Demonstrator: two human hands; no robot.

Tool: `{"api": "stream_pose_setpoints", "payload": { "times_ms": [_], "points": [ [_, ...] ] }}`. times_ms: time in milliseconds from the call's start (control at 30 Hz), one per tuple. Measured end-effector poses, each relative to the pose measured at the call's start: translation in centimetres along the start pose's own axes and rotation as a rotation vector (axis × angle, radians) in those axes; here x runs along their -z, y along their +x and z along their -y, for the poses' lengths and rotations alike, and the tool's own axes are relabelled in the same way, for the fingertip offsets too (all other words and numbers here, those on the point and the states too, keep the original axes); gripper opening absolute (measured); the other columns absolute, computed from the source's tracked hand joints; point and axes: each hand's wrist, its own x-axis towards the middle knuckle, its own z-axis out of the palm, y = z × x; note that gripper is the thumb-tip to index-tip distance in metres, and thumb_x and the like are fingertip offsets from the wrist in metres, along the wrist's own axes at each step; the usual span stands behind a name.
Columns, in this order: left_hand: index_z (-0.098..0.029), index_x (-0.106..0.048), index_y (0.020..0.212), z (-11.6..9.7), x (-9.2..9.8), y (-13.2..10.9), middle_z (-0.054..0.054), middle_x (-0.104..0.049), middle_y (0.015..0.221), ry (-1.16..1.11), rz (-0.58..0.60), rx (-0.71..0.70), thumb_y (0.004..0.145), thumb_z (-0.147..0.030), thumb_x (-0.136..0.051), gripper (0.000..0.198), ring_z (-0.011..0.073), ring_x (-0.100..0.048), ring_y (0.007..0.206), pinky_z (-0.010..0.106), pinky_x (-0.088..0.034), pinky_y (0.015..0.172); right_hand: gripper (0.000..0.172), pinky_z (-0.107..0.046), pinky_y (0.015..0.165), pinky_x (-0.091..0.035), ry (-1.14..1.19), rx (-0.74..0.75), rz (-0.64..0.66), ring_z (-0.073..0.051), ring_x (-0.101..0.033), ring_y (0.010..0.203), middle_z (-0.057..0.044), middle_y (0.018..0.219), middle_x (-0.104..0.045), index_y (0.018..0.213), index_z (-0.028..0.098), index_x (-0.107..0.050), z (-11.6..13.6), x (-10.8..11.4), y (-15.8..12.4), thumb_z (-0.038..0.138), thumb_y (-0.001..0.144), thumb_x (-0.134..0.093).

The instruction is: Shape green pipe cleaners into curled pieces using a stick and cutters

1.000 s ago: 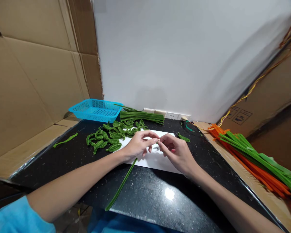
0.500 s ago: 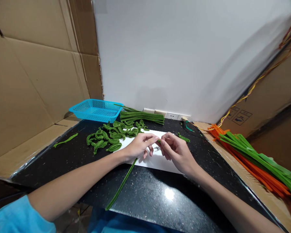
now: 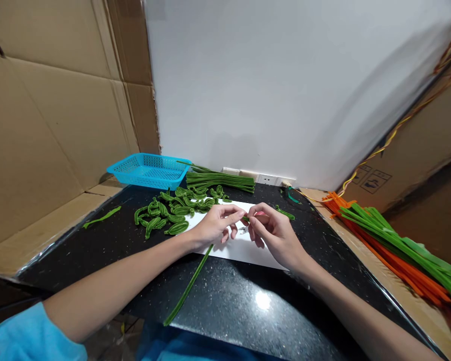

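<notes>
Thumb and fingers of my left hand [image 3: 220,224] pinch one end of a small green fuzzy stem piece [image 3: 245,219] above the white sheet [image 3: 233,250]. My right hand [image 3: 270,230] pinches the same piece from the other side, and the fingertips nearly meet. Most of the piece is hidden by the fingers. Something pink shows behind my right fingers, too small to name. A small metallic tool tip [image 3: 242,229] lies on the sheet between the hands. Left of the sheet is a pile of looped green leaf shapes [image 3: 176,228]. One long green stem [image 3: 190,290] lies in front of my left wrist.
A blue basket [image 3: 150,173] stands at the back left, beside a bundle of green stems [image 3: 220,181]. Orange stems [image 3: 391,260] and light green stems [image 3: 402,240] lie along the right edge. A green strip [image 3: 102,217] is at the left; cardboard walls flank the black counter [image 3: 225,296].
My right hand has shifted slightly, and a pink object now shows behind its fingers. My left hand has barely moved.
</notes>
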Motion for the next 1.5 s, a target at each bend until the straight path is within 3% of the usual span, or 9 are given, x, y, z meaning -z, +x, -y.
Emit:
{"api": "stream_pose_setpoints", "payload": {
  "times_ms": [233,633,867,1033,1333,1500],
  "points": [
    [-0.013,-0.068,0.098,0.1,0.05,0.0,0.002,-0.063,0.078,0.044,0.002,0.001,0.087,-0.052,-0.07,0.041,0.0062,-0.053,0.053,0.015,-0.038,0.039,0.023,-0.023,0.049,-0.039,0.02,-0.009,0.036,-0.01,-0.048,0.051,0.005,0.064,-0.056,0.1,0.023,-0.049,-0.27,-0.01,-0.1,0.046,0.102,-0.051],
    [-0.013,-0.068,0.1,0.23,0.13,0.11,0.004,-0.064,0.082,0.01,-0.017,0.023,0.085,-0.052,-0.073,0.042,0.0058,-0.053,0.054,0.015,-0.037,0.039,0.024,-0.024,0.05,-0.042,-0.014,0.018,-0.013,-0.01,-0.049,0.053,0.004,0.065,-0.056,0.101,0.022,-0.051,0.02,-0.09,0.09,0.046,0.101,-0.053],
    [-0.013,-0.063,0.089,-0.21,-0.24,0.05,0.001,-0.062,0.077,-0.073,-0.065,0.029,0.082,-0.052,-0.076,0.042,0.0058,-0.053,0.049,0.016,-0.039,0.035,0.03,-0.025,0.051,-0.048,-0.095,0.036,-0.083,-0.014,-0.058,0.06,-0.001,0.071,-0.064,0.097,0.02,-0.058,-0.49,0.11,0.26,0.05,0.096,-0.061],
    [-0.013,-0.065,0.09,-0.16,-0.25,0.0,0.0,-0.061,0.075,-0.043,-0.091,0.015,0.081,-0.049,-0.078,0.039,0.0062,-0.054,0.048,0.016,-0.041,0.033,0.037,-0.024,0.046,-0.043,-0.222,0.015,-0.1,-0.012,-0.055,0.052,-0.002,0.067,-0.064,0.085,0.018,-0.062,-0.48,0.34,0.54,0.053,0.093,-0.063],
    [-0.012,-0.071,0.093,0.1,-0.02,-0.04,-0.001,-0.063,0.065,0.05,-0.135,0.008,0.079,-0.048,-0.08,0.04,0.0065,-0.053,0.042,0.017,-0.042,0.034,0.023,-0.026,0.051,-0.048,-0.258,0.0,-0.147,-0.014,-0.059,0.055,-0.002,0.068,-0.064,0.084,0.018,-0.06,-0.37,0.27,0.55,0.04,0.091,-0.065],
    [-0.01,-0.076,0.093,-0.12,-0.01,-0.11,0.002,-0.064,0.059,0.059,-0.175,0.08,0.075,-0.047,-0.084,0.042,0.0086,-0.054,0.039,0.018,-0.039,0.031,0.018,-0.025,0.052,-0.045,-0.326,0.004,-0.149,-0.014,-0.057,0.057,-0.001,0.067,-0.063,0.084,0.019,-0.059,-0.48,0.22,0.29,0.035,0.092,-0.061]
  ]
}}
